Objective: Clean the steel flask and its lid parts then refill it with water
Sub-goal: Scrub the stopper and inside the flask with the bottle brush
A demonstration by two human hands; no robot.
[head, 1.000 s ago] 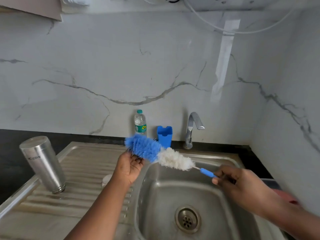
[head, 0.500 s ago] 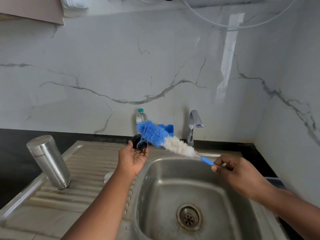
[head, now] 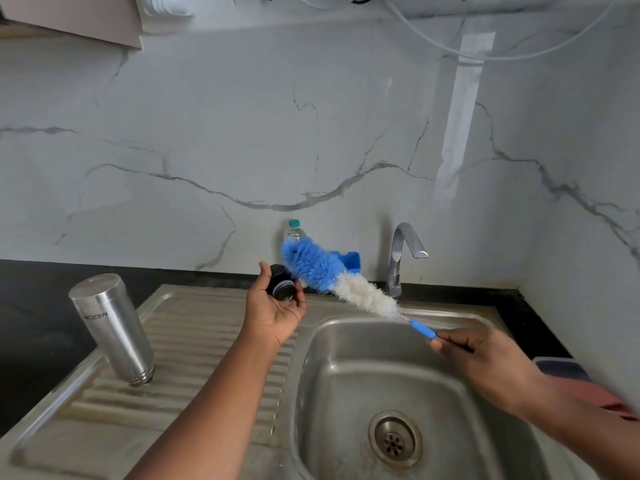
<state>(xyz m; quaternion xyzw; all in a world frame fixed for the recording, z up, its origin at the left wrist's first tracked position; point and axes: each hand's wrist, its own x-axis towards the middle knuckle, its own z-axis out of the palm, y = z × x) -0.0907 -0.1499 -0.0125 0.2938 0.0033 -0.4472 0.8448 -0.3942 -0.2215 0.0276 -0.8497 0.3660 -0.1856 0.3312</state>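
The steel flask (head: 112, 327) stands upside down on the ribbed draining board (head: 194, 344) at the left. My left hand (head: 275, 311) is raised above the board's right end and holds a small black lid part (head: 281, 286) between thumb and fingers. My right hand (head: 485, 358) pinches the thin blue handle of a bottle brush (head: 332, 275) over the sink. The brush has a blue tip and white bristles further down. Its blue tip lies right beside the black lid part.
The steel sink basin (head: 346, 393) with its drain (head: 394, 439) lies below my hands. A tap (head: 401, 258) stands at the back. A small water bottle (head: 294, 232) and a blue holder (head: 349, 259) stand against the marble wall. A red-and-blue object (head: 568, 375) sits at the right edge.
The brush tip has lifted off my left palm and swung up and right. The black lid part, hidden under the bristles a second ago, now shows in my left hand.
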